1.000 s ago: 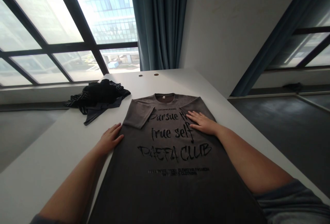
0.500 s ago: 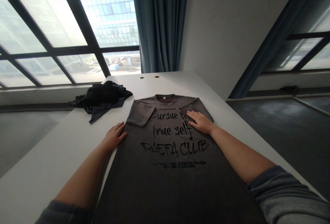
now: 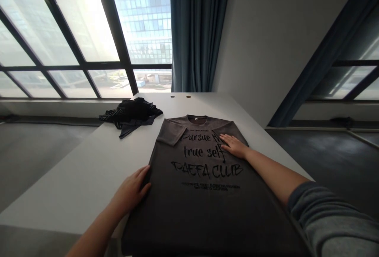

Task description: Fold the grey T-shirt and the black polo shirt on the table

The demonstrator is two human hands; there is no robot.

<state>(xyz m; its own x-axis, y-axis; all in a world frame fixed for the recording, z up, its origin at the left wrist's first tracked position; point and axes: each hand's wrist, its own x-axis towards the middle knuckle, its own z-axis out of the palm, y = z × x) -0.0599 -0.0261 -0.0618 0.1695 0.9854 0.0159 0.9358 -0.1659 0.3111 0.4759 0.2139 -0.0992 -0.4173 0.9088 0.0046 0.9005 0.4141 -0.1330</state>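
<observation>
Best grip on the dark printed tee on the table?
Probably the long side edge at the left hand, coming in from the left over the white table. The dark printed T-shirt lies flat, front up, with a sleeve folded in, so that edge looks free to pinch. A second hold near the right hand may help.

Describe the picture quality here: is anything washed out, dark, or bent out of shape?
In the head view, the window panes are washed out by glare, the lower part of the dark T-shirt sinks into shadow, and the wide lens makes the white table look slanted and stretched toward the camera.
</observation>
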